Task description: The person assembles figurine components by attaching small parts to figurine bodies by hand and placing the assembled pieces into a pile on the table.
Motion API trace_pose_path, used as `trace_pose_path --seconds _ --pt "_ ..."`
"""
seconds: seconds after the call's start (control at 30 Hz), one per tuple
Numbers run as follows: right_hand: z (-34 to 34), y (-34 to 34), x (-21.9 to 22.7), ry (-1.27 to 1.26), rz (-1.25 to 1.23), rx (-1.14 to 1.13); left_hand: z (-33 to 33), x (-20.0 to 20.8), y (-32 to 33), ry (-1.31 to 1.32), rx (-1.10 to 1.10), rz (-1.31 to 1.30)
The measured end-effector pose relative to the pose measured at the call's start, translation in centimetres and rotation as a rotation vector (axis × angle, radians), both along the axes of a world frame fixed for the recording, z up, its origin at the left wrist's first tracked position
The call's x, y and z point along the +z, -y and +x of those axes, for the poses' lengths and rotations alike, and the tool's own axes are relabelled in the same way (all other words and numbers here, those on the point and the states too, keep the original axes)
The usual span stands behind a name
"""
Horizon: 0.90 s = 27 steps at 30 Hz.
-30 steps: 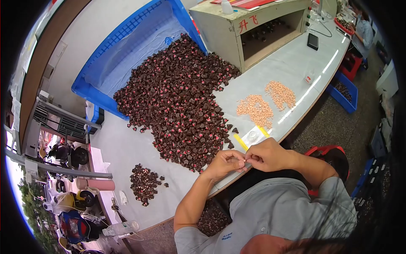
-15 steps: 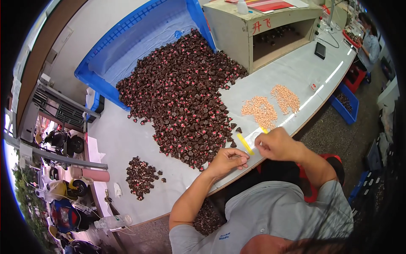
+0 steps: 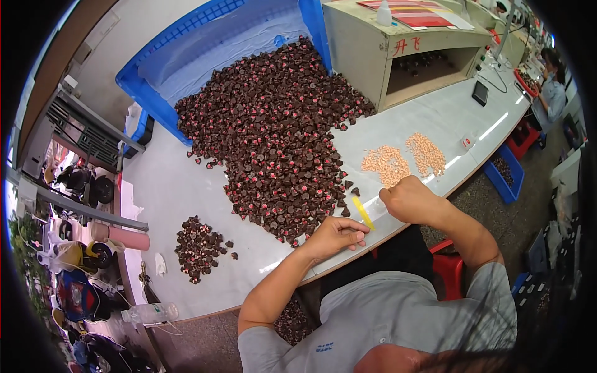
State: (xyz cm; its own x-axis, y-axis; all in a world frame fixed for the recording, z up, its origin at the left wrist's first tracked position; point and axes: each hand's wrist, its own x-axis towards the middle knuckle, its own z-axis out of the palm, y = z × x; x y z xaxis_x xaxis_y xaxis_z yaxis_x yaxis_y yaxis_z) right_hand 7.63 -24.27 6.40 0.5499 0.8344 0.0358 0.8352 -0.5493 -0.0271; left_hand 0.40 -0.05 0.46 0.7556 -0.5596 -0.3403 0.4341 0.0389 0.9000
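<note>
My left hand (image 3: 336,239) is at the table's near edge, thumb and fingers drawn together in a pinch; anything between them is too small to make out. To its right, my right hand (image 3: 413,201) is closed, knuckles up, right by the near end of a heap of small peach-coloured pieces (image 3: 384,165). Its fingertips are mostly hidden. A yellow strip (image 3: 362,214) lies on the table between the two hands. Just beyond my left hand spreads a large pile of small dark brown parts (image 3: 280,146) with pink-red spots. A single dark part (image 3: 355,191) sits beyond the strip.
A blue crate (image 3: 168,74) lies tipped behind the pile. To its right stands a cream box-shaped cabinet (image 3: 354,56) with an open front. A second peach heap (image 3: 426,154) and a smaller dark-part pile (image 3: 198,248) rest on the table. A person (image 3: 550,90) sits far right.
My right hand has moved away from me, toward the peach pieces, and a yellow bit beside it is no longer visible. My left hand keeps its pinch. The whole view has shifted slightly.
</note>
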Motion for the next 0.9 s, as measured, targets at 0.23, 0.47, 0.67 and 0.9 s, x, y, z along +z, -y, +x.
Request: trace_pose_path --seconds 0.23,0.47,0.67,0.9 --pt "-0.4 0.0 0.9 -0.002 0.043 -0.009 0.0 0.1 -0.1 -0.055 0.048 -0.07" --pt "-3.8 -1.3 -1.0 -0.342 0.638 -0.031 0.2 -1.1 -0.2 -0.113 0.097 -0.157" --pt "-4.1 -1.7 -2.3 -0.264 0.64 -0.016 0.2 -1.9 -0.2 -0.132 0.136 -0.213" --pt "-4.3 -2.1 -2.5 -0.251 0.665 0.0 0.2 -2.2 -0.3 -0.138 0.144 -0.229"
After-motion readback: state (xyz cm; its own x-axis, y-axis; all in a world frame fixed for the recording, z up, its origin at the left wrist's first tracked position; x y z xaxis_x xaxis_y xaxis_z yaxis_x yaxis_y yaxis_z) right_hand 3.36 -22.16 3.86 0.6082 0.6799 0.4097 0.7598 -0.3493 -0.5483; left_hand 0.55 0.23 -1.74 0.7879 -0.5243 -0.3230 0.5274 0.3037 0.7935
